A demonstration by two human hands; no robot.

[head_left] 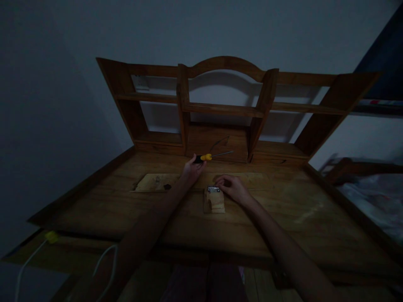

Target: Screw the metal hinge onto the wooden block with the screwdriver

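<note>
Nearest the camera, I see two bare forearms reaching up-frame over the wooden desk (283, 209). At frame centre, my left hand (192, 170) has its fingers closed on one yellow-and-black-handled screwdriver (206, 157), shaft pointing right. My right hand (233, 188) rests with curled fingertips touching one small metal hinge (213, 189) atop one pale wooden block (214, 201).

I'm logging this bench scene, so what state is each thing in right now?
Screwdriver: held in the left hand, lifted off the desk, shaft pointing right.
Wood block: lying flat on the desk, metal piece at its far end.
Right hand: resting by the metal piece, fingers curled; contact unclear.
Thin board: flat on the desk.
Shelves: upright.
</note>
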